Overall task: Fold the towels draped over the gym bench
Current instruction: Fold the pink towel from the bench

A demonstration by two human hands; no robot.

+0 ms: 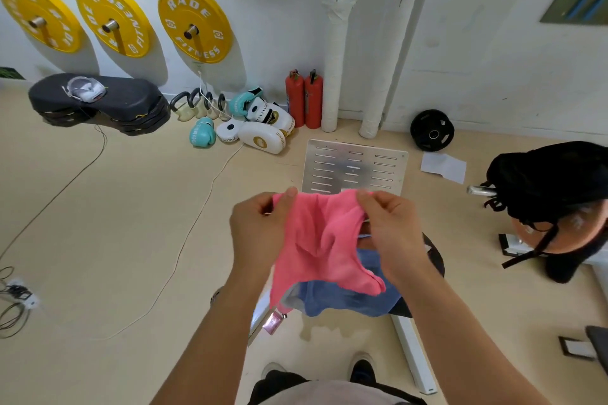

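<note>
Pink towel held up by top corners, sagging in the middle, crumpled. Blue towel draped below on dark gym bench, unfolded.

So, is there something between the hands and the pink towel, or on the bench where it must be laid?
Nothing between: the left hand and right hand already pinch the pink towel. Below it, a blue towel lies over the bench, covering that spot.

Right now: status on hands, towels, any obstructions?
Left hand and right hand pinch the pink towel by its top edge, held up unfolded. Blue towel lies on the bench below. Nothing blocking.
</note>
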